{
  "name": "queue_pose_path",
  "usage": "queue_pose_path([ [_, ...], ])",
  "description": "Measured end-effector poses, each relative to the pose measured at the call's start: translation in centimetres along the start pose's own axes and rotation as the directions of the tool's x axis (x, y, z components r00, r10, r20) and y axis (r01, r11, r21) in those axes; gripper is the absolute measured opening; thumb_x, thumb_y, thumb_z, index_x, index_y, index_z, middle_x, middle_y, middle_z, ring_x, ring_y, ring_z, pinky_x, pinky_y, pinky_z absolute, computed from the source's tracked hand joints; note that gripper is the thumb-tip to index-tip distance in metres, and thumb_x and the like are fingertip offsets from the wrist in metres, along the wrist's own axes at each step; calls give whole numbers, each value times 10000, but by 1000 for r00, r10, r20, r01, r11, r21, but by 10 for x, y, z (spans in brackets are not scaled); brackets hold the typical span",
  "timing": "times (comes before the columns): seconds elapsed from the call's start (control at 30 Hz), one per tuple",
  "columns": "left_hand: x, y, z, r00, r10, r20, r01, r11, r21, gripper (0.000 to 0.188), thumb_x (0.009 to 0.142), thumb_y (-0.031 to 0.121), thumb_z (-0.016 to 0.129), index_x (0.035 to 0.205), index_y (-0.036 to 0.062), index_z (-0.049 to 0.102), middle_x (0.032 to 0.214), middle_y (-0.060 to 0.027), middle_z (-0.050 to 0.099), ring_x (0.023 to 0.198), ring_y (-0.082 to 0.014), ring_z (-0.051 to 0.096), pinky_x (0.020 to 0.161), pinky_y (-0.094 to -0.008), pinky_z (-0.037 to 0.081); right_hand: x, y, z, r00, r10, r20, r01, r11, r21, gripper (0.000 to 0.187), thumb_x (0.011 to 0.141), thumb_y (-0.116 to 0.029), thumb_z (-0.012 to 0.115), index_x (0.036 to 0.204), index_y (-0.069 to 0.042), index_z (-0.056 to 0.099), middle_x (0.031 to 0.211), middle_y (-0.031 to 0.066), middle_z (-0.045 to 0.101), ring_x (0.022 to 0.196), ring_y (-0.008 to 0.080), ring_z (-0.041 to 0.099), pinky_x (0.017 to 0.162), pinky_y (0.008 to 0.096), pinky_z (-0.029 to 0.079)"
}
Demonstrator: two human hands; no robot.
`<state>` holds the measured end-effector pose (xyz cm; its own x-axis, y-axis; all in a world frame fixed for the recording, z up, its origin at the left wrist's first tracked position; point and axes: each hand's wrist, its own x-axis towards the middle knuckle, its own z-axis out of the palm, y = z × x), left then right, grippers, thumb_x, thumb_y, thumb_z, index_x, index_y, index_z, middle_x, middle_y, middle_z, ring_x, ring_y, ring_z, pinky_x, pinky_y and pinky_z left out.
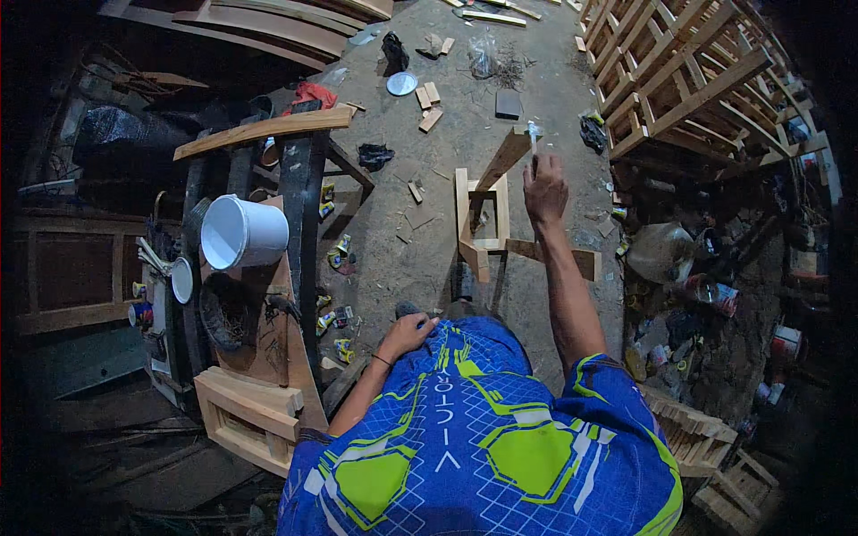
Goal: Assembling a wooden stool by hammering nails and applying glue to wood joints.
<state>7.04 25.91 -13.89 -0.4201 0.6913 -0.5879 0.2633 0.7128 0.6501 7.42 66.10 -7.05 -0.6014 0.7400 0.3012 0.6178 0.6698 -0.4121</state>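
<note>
My right hand (547,195) is raised to the right of a small wooden frame, closed round a short-handled tool (534,138) with a pale, shiny tip. Its exact kind is too small to make out. Just left of the tip, the wooden frame (462,210) has a leg (505,159) rising towards my hand and other pieces sticking out to the near side and right. My left hand (409,338) rests on my lap by the hem of the blue shirt (483,411), its fingers lying loosely with nothing visible in them.
On the left, a dark bench (302,192) bears a plank (264,129) and a white bucket (246,232). Stacked wooden frames (679,80) stand at far right. Small cans (338,252), wood offcuts (431,119) and black plastic (375,156) litter the floor. Another wooden frame (246,415) lies at lower left.
</note>
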Motion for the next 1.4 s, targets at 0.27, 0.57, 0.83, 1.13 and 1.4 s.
queue_pose_path([
  [0.27, -5, -10, 1, 997, 77, 24, -75, 994, -76, 482, 965, 465, 558, 862, 10, 678, 832, -227, 667, 797, -390, 659, 745, -452, 502, -32, -21, -22, 997, -4, 73, -38, 822, 568, 215, 874, -155, 713, 1047, -35, 672, 919, 137, 666, 781, 252, 672, 678, 375, 532],
  [0.57, -19, -32, -8, 994, 97, 47, -98, 995, 31, 443, 955, 424, 583, 858, 2, 676, 832, -236, 664, 795, -395, 654, 728, -453, 500, -173, -6, -86, 887, 173, 428, -461, 380, 802, 265, 950, -141, 658, 1189, -26, 672, 874, 29, 694, 751, 86, 625, 642, 230, 490],
  [0.83, -35, -51, -12, 974, 120, 192, -125, 992, 14, 475, 961, 445, 567, 847, -6, 667, 810, -235, 651, 768, -382, 643, 718, -456, 489, -212, -13, -61, 906, 100, 411, -393, 557, 731, 257, 935, -122, 662, 1174, -29, 682, 942, 48, 714, 790, 109, 656, 663, 259, 514],
  [1.13, -67, -85, -17, 985, 114, 127, -120, 992, 40, 461, 956, 442, 579, 934, -9, 674, 891, -219, 683, 851, -359, 668, 770, -443, 502, -228, -15, -49, 981, 29, 193, -135, 816, 562, 322, 868, -63, 691, 1182, -137, 686, 1090, 110, 668, 927, 257, 687, 767, 348, 548],
  [1.4, -84, -115, -25, 997, 42, 69, -48, 995, 92, 437, 953, 428, 577, 1074, 22, 683, 1010, -231, 693, 965, -382, 671, 846, -448, 515, -254, -16, -76, 995, -8, 103, -25, 950, 311, 293, 875, -131, 697, 1165, -175, 691, 1047, 84, 673, 910, 295, 680, 731, 374, 545],
])
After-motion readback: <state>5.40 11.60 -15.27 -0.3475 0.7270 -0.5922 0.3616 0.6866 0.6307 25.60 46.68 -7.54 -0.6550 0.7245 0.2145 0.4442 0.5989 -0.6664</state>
